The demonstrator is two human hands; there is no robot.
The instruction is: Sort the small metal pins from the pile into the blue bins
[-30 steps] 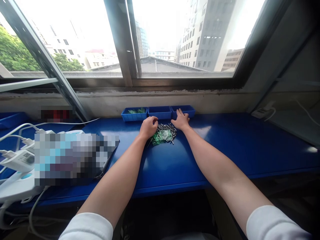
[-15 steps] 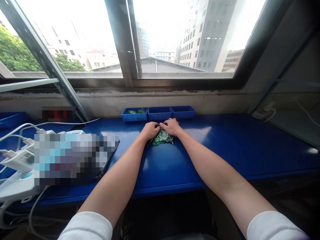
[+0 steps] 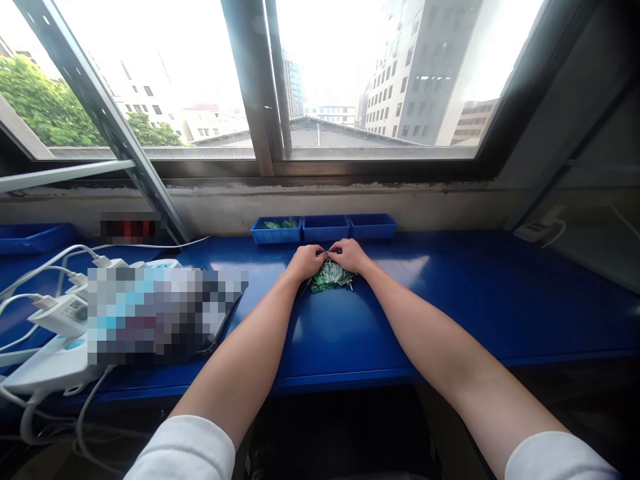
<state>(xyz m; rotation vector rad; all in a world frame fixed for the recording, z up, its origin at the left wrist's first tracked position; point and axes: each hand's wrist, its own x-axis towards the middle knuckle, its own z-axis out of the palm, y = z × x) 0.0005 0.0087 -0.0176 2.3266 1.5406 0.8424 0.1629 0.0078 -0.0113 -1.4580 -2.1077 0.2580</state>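
A small heap of green and clear plastic packets (image 3: 331, 277) lies on the blue tabletop, with thin metal-looking bits sticking out at its edges. My left hand (image 3: 306, 261) is at the heap's far left side, fingers bent and closed in a pinch. My right hand (image 3: 349, 255) meets it from the right, thumb and fingers also pinched. Between the fingertips shows a small dark, metallic-looking piece (image 3: 327, 255), too small to name. The fingers partly hide the back of the heap.
Three joined blue bins stand against the wall; the left bin (image 3: 277, 237) holds green packets. On the left are a white power strip (image 3: 50, 370) with plugs and cables, and a blurred-out item. A blue tray (image 3: 35, 248) sits farther left. A metal post (image 3: 145, 180) slants before the window.
The whole view has shifted slightly, so things appear farther right. My fingertips have drawn a little apart, and the small dark piece between them shows more clearly.
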